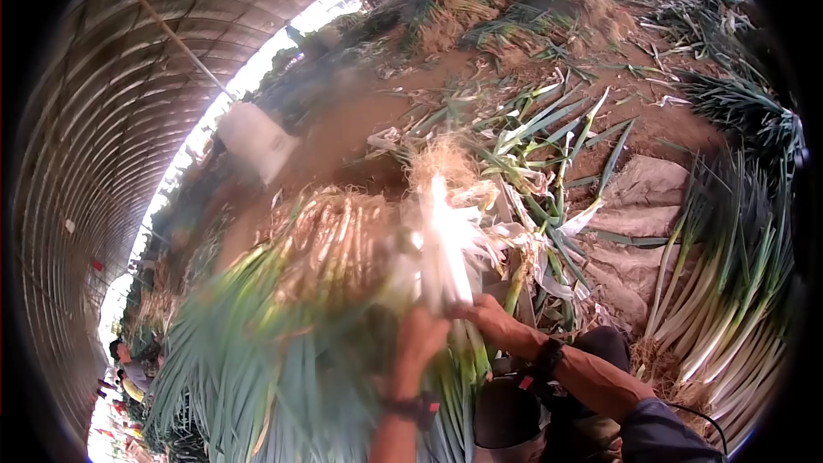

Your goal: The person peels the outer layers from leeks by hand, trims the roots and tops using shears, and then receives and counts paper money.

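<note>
Several long green onions (pixel 439 244) stand upright in front of me, white shafts and bushy roots up, the shafts overexposed by sunlight. My left hand (pixel 420 333) is closed around them low on the shafts, slightly blurred. Beside it my right hand (pixel 493 319) is closed on the same stalks, its fingertips partly hidden against them. Green leaves hang below both hands. To the left lies a large heap of unpeeled green onions (pixel 330 236), brown roots away from me. Stripped leaves and skins (pixel 549 176) lie just beyond and right of my hands.
At right, white-shafted green onions (pixel 729 309) lie beside a dusty crumpled sack (pixel 639 197). A pale sack-like object (pixel 257 141) stands left on the soil. More onion piles (pixel 489 0) lie at the back under a curved roof (pixel 129 111). A person (pixel 131 369) is far left.
</note>
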Tool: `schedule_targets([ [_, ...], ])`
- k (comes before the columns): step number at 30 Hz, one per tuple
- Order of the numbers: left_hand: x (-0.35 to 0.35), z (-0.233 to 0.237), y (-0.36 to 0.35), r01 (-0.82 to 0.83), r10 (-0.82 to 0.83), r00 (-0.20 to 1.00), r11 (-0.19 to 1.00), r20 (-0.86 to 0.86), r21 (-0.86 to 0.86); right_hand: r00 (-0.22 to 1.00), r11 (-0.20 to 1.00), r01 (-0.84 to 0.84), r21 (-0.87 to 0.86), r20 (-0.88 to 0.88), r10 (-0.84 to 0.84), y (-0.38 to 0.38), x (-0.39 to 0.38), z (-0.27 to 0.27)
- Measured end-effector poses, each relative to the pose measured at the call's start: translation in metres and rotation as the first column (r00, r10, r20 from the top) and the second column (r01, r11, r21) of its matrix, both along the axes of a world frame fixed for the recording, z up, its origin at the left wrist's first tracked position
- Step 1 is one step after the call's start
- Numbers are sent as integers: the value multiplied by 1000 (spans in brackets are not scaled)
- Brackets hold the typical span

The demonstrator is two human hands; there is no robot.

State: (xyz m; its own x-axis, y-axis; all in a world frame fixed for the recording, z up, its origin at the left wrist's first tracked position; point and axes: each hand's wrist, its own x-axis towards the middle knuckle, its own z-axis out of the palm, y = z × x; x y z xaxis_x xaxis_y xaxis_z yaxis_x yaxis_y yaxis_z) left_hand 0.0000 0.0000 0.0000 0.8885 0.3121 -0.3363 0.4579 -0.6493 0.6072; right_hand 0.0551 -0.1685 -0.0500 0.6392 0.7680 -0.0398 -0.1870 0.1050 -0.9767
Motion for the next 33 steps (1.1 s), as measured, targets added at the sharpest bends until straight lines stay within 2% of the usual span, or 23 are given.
schedule_targets([
  [2, -8, -5, 5, 68, -56, 989, 994, 138, -87, 1000, 1000, 10, -11, -6, -10, -2, -2, -9],
  [4, -14, 7, -6, 88, -71, 994, 973, 87, -213, 998, 999, -5, 37, -64, 8, -5, -3, -2],
  [5, -17, 13, -6, 94, -79, 995, 959, 67, -268, 993, 1000, 5, 8, -116, -4, -3, -3, 7],
  [6, -21, 16, -5, 150, -100, 985, 906, 144, -396, 986, 1000, 15, -20, -168, -18, -1, -3, 16],
  [9, -31, 25, -20, 159, -116, 983, 919, 140, -360, 996, 1000, -16, 6, -86, 17, 3, -5, 3],
  [10, -28, -9, -12, 165, -69, 967, 904, 246, -395, 997, 1000, -29, -2, -65, 29, 6, -6, 2],
  [11, -21, -71, 5, 178, -16, 935, 885, 355, -430, 998, 998, -42, -43, -47, 40, 10, -5, 7],
  [13, -19, -78, -2, 164, 27, 887, 915, 461, -369, 996, 995, -87, -55, -16, 87, 11, -8, 10],
  [14, -25, -79, -2, 133, 7, 883, 955, 470, -265, 993, 993, -118, -21, 4, 119, 10, -9, 9],
  [15, -31, -59, -15, 99, -11, 879, 982, 476, -160, 988, 989, -151, 9, 25, 151, 8, -11, 8],
  [17, -36, -45, -25, 67, 41, 874, 977, 485, -202, 974, 973, -218, 70, 71, 213, 3, -15, 6],
  [19, -40, -38, -28, 77, 175, 871, 875, 460, -479, 958, 951, -282, 124, 86, 273, -1, -17, 9],
  [21, -40, -25, -30, 107, 154, 870, 868, 469, -484, 941, 928, -339, 158, 34, 338, -9, -17, 21],
  [23, -33, 2, -35, 155, -21, 863, 962, 504, -225, 912, 901, -393, 184, -47, 408, -22, -16, 44],
  [26, -44, 16, -38, 29, -42, 944, 999, 328, 46, 866, 876, -440, 196, -167, 472, -28, -16, 44],
  [27, -46, 6, -33, 30, -62, 940, 995, 336, 99, 859, 879, -440, 180, -200, 471, -18, -16, 23],
  [29, -50, -22, -18, 13, -72, 946, 982, 316, 187, 873, 874, -486, 3, -52, 485, -15, -14, 15],
  [30, -50, -23, -17, -4, -61, 956, 975, 286, 221, 849, 854, -492, -167, 123, 513, -17, -13, 17],
  [31, -52, -23, -16, -40, -13, 976, 971, 218, 237, 784, 825, -459, -332, 286, 551, -18, -12, 21],
  [33, -55, -23, -15, -112, 82, 987, 966, 136, 232, 543, 743, -281, -608, 537, 645, -20, -8, 31],
])
